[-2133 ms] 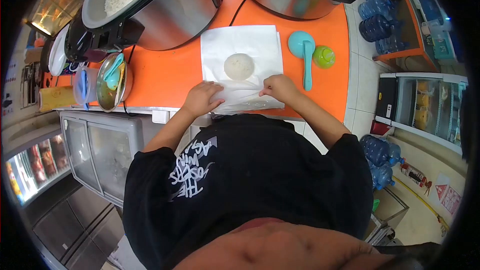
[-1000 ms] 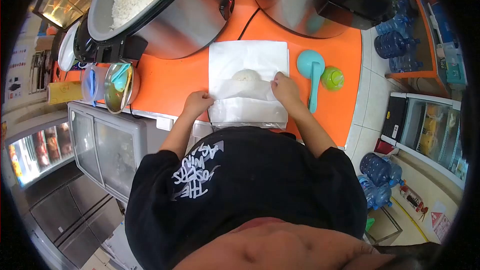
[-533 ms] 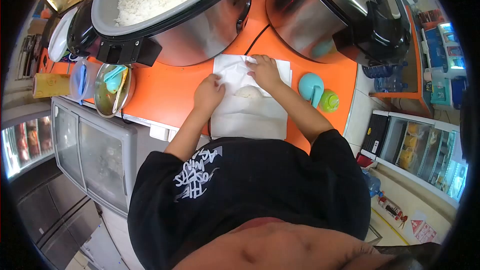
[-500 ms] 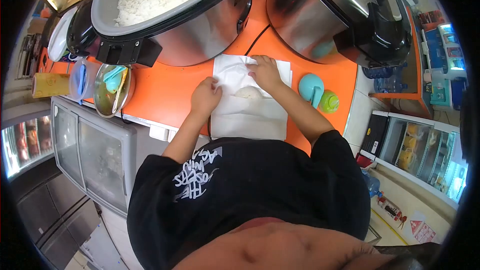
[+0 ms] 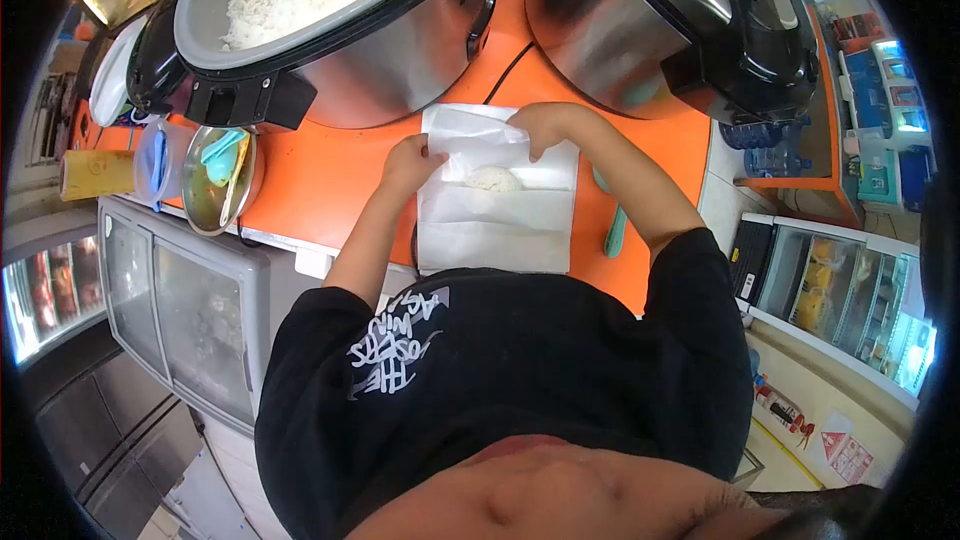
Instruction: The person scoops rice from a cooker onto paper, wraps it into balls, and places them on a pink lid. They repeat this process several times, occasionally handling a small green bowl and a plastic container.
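The left hand (image 5: 408, 168) and the right hand (image 5: 550, 128) are no longer working at the near edge of the white paper (image 5: 500, 245); now they are bending up its far edge. The near flap is lying over the front of the rice mound (image 5: 493, 178), so the rice is no longer showing whole, as it was two seconds ago; only its back part is peeking out. The rice mound is sitting on the middle of the paper, on the orange surface (image 5: 340, 170). The left hand is touching the paper's left edge and looks to be pinching it, but its fingertips are hard to see. The right hand is gripping the far right part between thumb and fingers. So the folding seems to be going well: one side is covering some rice, and the other is coming up. The right arm is now hiding much of the teal scoop (image 5: 615, 232), but its handle is still showing.
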Available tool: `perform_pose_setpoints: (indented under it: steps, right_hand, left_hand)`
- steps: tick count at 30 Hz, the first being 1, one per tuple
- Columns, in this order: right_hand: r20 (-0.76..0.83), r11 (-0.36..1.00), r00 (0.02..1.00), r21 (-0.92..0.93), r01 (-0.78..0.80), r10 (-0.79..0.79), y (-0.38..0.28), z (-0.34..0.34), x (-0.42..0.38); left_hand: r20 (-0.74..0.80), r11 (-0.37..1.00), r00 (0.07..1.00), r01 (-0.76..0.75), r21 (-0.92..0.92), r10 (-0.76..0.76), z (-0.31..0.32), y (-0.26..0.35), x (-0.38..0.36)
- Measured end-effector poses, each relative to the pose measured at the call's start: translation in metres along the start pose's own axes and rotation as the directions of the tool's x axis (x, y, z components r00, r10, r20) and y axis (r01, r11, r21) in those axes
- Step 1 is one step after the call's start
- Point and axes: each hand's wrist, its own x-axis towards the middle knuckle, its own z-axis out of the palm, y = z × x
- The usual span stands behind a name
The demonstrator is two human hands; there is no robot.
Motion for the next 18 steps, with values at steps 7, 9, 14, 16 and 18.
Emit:
perform_pose_setpoints:
  steps: [7,9,14,16,18]
  right_hand:
    - [-0.035,0.998,0.999,0.043,-0.036,0.037,-0.04,0.01,0.0]
    - [-0.264,0.98,0.963,0.176,0.092,-0.043,-0.062,0.041,-0.009]
    - [-0.788,0.963,0.569,-0.268,0.027,-0.235,-0.089,0.171,-0.002]
    - [-0.806,0.966,0.55,-0.26,0.005,-0.22,-0.087,0.175,-0.003]
    - [-0.828,0.972,0.525,-0.233,-0.006,-0.196,-0.09,0.18,-0.003]
  left_hand:
    - [-0.092,0.587,0.581,-0.787,0.191,0.809,0.042,0.021,-0.1]
    - [-0.076,0.537,0.545,-0.776,0.331,0.835,0.06,0.023,-0.105]
    - [0.155,0.857,0.881,-0.472,0.208,0.448,0.028,0.006,-0.104]
    - [-0.077,0.924,0.922,-0.383,-0.019,0.38,0.017,-0.001,-0.103]
    - [-0.171,0.817,0.799,-0.563,0.12,0.576,0.012,-0.001,-0.1]
